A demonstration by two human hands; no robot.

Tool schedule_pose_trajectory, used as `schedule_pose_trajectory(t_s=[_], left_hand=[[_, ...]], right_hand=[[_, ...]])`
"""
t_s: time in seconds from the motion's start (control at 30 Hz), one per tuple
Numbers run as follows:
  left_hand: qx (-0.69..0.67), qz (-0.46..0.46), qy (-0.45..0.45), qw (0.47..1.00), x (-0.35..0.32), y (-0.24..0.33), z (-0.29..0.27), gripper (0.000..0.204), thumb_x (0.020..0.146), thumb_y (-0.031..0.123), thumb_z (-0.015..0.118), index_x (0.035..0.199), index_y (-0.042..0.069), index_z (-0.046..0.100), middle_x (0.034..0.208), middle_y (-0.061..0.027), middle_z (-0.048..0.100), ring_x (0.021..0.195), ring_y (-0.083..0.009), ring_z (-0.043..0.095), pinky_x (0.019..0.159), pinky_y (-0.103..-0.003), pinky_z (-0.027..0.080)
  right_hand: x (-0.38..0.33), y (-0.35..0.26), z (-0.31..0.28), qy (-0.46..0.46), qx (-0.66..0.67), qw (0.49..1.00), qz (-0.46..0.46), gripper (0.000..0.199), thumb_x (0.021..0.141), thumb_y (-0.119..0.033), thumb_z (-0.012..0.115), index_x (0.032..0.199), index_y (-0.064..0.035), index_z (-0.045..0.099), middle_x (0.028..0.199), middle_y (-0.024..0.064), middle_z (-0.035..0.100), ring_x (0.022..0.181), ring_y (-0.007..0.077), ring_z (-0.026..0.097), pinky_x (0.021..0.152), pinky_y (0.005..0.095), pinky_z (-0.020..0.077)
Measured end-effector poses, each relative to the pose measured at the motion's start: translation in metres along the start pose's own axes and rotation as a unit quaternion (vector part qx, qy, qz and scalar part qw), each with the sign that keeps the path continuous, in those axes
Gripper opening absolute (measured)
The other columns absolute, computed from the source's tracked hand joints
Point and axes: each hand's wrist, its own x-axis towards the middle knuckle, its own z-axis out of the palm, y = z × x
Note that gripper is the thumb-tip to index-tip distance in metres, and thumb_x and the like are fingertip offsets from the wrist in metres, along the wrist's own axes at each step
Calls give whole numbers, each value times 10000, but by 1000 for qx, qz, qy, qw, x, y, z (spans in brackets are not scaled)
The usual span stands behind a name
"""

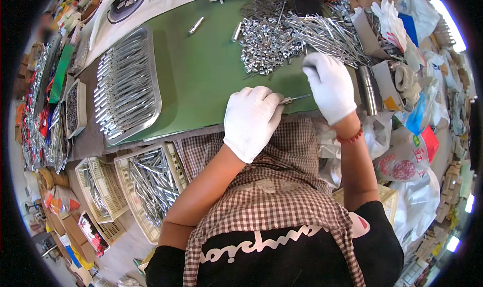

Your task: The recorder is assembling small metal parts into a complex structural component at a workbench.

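Observation:
My left hand (253,121), in a white knit glove, is closed near the front edge of the green work surface. From between its thumb and fingers sticks a thin metal rod (301,96) with a thicker metal piece at the glove end. My right hand (329,85), gloved too, is curled just above and right of the rod's far end; its fingertips point toward the heaps, and what they hold, if anything, is hidden. Beyond my hands lie a heap of small shiny metal sleeves (264,48) and a pile of thin metal rods (329,35).
On the left, a metal tray (157,90) holds rows of rod-like parts. Two loose metal tubes (196,26) lie farther back. A thick metal cylinder (368,91) lies at the right edge beside boxes. Below left, a cream plastic basket (177,173) holds metal rods.

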Motion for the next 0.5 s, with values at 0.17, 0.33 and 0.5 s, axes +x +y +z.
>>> schedule_pose_trajectory(t_s=[0.17, 0.33, 0.5], left_hand=[[10, 11, 2, 1000, 0, -3, 1, 124, 732, 112, 702, 849, 100, 664, 799, -54, 600, 754, -288, 587, 668, -408, 454], [8, 14, 0, 1000, 0, -4, 3, 119, 743, 142, 692, 848, 100, 654, 808, -58, 589, 751, -291, 585, 666, -414, 447], [20, 18, -8, 1000, 1, -2, 1, 114, 750, 159, 699, 823, 97, 638, 805, -56, 578, 742, -287, 582, 657, -416, 441]], right_hand=[[-23, -18, -10, -21, 5, 997, -73, 152, 780, -51, 644, 903, -136, 667, 863, 51, 647, 872, 303, 608, 836, 402, 470], [-28, -25, -3, -50, 72, 994, -58, 158, 757, -39, 646, 892, -120, 653, 848, 53, 661, 858, 284, 619, 830, 402, 471], [-17, -35, -6, -65, -14, 990, -128, 117, 728, -56, 623, 838, -94, 608, 769, 65, 625, 793, 269, 604, 806, 403, 475]])
